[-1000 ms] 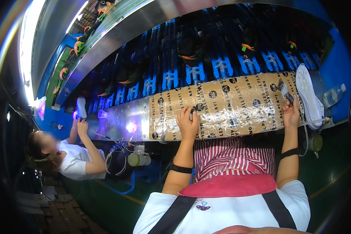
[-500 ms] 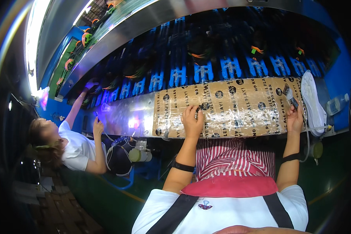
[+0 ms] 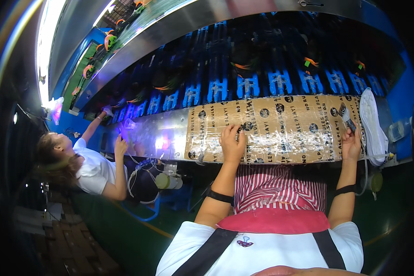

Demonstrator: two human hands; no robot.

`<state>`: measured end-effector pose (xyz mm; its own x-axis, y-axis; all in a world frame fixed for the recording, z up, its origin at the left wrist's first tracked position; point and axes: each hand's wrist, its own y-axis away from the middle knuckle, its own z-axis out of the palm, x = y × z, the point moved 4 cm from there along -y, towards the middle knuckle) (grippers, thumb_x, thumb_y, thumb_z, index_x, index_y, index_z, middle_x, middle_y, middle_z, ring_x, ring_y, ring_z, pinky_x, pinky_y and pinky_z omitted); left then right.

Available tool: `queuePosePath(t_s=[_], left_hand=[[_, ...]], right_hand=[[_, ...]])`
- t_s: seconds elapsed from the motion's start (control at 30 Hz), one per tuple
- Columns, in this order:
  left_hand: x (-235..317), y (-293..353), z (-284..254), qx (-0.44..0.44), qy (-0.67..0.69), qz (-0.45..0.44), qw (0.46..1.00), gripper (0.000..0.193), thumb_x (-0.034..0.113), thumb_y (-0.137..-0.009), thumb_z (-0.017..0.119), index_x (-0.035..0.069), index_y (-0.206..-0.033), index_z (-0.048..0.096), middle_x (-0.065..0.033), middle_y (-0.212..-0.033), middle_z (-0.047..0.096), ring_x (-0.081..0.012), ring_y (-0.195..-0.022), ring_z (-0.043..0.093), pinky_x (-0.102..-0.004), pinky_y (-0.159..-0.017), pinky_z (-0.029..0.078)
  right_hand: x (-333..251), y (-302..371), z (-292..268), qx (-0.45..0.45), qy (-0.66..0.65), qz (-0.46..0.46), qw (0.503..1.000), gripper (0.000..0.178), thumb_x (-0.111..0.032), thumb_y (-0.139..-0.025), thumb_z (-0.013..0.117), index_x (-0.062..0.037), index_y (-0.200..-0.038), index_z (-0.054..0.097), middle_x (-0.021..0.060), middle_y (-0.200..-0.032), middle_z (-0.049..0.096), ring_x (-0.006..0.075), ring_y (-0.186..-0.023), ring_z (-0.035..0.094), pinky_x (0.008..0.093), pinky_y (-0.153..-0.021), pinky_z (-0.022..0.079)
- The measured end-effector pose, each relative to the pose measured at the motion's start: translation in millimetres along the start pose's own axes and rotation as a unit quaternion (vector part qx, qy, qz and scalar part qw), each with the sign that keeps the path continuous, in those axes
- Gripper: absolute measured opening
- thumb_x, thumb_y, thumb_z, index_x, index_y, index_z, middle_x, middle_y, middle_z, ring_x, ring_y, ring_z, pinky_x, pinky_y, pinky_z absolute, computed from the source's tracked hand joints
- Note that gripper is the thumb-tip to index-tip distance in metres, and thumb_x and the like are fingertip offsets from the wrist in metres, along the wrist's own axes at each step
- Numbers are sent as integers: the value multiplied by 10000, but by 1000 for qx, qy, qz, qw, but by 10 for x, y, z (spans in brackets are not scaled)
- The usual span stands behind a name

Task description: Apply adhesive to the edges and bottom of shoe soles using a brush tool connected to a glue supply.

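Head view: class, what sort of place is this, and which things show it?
Probably a factory production line, perhaps for footwear: a row of blue brackets, a cardboard-covered bench with a white sole-shaped piece, and a co-worker further left.

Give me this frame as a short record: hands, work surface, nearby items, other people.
Left hand: over the cardboard; whether it holds anything is unclear
Right hand: gripping a small dark tool above the cardboard's right end
Surface: printed cardboard on a metal bench
Right side: long white item, clear bottle
Beyond: row of blue fixtures
Others: co-worker at left, one arm stretched toward the fixtures
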<state>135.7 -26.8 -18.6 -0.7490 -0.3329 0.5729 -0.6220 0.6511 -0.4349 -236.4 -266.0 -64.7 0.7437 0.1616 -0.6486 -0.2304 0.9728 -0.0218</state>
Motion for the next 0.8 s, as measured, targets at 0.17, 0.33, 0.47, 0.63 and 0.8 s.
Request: queuePosePath(t_s=[0.17,0.33,0.47,0.63,0.8], left_hand=[[20,4,-14,-1,-10,6,1000,289,214,-802,553,62,-1041,613,-133,-1085,548,-295,-1047,483,-433,-903,323],[9,4,-16,0,-14,5,1000,287,213,-802,552,65,-1040,613,-133,-1092,546,-297,-1055,481,-436,-903,322],[52,-11,-26,15,-24,21,999,240,183,-802,564,49,-989,630,-142,-1063,572,-308,-1020,506,-413,-877,366],[54,-11,-41,18,-20,21,999,241,182,-806,557,52,-995,631,-144,-1070,569,-312,-1021,504,-414,-879,365],[51,-7,-25,9,-23,17,1000,246,187,-808,557,55,-1002,630,-144,-1075,567,-313,-1025,503,-413,-884,362]], right_hand=[[-9,4,9,-1,-1,-1,1000,377,-239,-927,463,9,-1212,459,37,-791,534,84,-627,446,212,-586,369],[-3,6,35,5,-1,-2,1000,370,-233,-929,463,9,-1208,461,38,-778,532,90,-626,442,216,-580,362],[-14,7,47,15,-1,-4,1000,361,-228,-932,457,9,-1203,462,39,-772,531,92,-629,440,217,-579,361],[-24,17,97,3,-3,3,1000,354,-223,-931,456,7,-1200,462,36,-769,525,91,-630,440,218,-582,361],[-6,16,61,7,-2,2,1000,349,-224,-926,466,0,-1193,466,32,-772,522,90,-629,444,220,-584,363]])
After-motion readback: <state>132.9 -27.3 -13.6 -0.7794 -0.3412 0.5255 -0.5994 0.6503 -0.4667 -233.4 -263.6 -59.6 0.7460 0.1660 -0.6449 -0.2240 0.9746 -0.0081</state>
